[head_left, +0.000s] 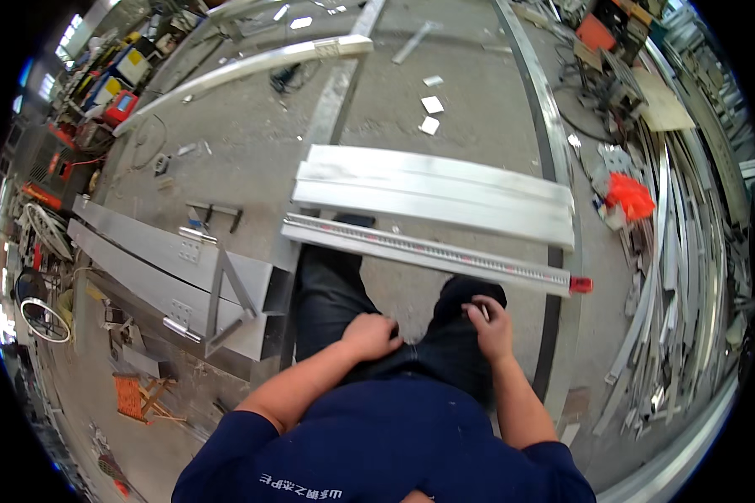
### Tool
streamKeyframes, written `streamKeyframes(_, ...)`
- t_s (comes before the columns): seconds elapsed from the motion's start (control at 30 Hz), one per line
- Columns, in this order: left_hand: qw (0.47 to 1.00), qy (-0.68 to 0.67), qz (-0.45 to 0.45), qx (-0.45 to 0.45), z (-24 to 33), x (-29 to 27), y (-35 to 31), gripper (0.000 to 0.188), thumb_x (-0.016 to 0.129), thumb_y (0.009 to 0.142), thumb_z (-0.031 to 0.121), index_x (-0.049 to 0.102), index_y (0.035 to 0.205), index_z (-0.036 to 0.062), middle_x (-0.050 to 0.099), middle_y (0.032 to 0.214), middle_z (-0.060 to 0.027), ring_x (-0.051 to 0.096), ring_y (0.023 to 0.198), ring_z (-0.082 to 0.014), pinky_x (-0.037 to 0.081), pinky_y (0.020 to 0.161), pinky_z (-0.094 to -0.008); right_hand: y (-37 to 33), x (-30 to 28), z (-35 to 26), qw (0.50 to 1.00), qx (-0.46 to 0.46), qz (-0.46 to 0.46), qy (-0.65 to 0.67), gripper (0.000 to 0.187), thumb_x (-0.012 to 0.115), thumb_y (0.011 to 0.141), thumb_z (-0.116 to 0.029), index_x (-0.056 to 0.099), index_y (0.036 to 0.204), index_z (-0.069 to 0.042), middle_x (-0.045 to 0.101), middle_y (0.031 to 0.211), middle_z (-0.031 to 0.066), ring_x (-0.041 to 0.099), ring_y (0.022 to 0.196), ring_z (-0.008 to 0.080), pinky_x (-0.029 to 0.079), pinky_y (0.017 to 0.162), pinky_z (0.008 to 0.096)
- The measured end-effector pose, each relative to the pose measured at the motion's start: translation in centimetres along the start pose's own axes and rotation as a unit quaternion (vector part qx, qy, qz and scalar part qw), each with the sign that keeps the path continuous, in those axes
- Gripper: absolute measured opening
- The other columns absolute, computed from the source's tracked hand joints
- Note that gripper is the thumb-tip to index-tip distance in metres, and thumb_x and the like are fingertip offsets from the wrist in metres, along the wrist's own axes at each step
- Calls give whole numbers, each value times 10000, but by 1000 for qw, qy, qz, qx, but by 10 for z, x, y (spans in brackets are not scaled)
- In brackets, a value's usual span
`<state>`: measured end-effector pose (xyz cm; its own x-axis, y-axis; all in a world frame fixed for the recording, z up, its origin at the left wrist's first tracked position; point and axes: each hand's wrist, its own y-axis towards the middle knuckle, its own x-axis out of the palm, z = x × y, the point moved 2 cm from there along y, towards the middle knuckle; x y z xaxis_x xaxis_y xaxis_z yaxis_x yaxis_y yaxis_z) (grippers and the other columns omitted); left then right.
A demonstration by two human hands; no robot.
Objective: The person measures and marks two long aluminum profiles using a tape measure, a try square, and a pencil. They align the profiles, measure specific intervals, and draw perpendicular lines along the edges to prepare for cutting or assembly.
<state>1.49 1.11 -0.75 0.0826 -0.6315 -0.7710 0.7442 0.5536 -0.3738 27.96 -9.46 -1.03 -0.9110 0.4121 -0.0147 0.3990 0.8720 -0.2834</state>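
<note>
My left hand (pixel 371 337) rests at the top of my left thigh, fingers curled inward; whatever they enclose, if anything, is hidden. Held above my right thigh, my right hand (pixel 491 327) has bent fingers drawn together, and a small pale bit between them is too tiny to name. Ahead of both hands, a silver metal bar (pixel 361 242) lies crosswise, apart from them. Along its top runs a measuring strip with a graduated scale (pixel 428 251), with a red end piece (pixel 580 285) at the right. Just beyond lie silver metal profiles (pixel 436 186), side by side.
Two long metal rails (pixel 334 105) (pixel 538 84) run away from me under the profiles. To the left lie wide box-section beams (pixel 151 289) with a triangular metal frame (pixel 226 293) on top. Scrap strips (pixel 667 277) and an orange-red bag (pixel 629 196) lie on the right.
</note>
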Motion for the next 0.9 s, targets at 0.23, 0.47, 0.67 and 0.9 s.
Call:
streamKeyframes(0.23, 1000, 15, 0, 0, 0, -3, -4, 371, 659, 900, 408, 759, 915, 51, 755, 929, -174, 724, 909, -364, 565, 846, -481, 40, 6, 39, 895, 198, 45, 398, 364, 732, 998, -278, 632, 1286, -79, 710, 1224, 113, 681, 1128, 293, 536, 1019, 484)
streamKeyframes(0.47, 1000, 18, -4, -1, 6, -8, 1, 390, 663, 894, 406, 759, 861, 29, 746, 885, -200, 724, 878, -379, 570, 821, -499, 59, 2, 41, 885, 203, -3, 420, 320, 740, 980, -219, 666, 1251, -66, 757, 1151, 108, 698, 1141, 274, 546, 1027, 472)
streamKeyframes(0.67, 951, -164, 258, 50, -3, -38, -20, 181, 760, 864, 187, 699, 934, 31, 710, 957, -156, 682, 933, -366, 545, 839, -446, 9, -43, -61, 974, 82, -207, 44, 225, 793, 917, -93, 680, 1092, -9, 753, 1050, 115, 726, 1026, 207, 566, 927, 332)
streamKeyframes(0.9, 917, -1, 398, -35, -50, -121, 13, 631, 713, 958, 415, 567, 1427, 18, 557, 1465, -216, 467, 1397, -415, 350, 1174, -496, 10, -214, -87, 824, -116, 224, -507, 431, 769, 799, -46, 674, 1216, -98, 746, 1039, 131, 706, 1031, 341, 561, 910, 414)
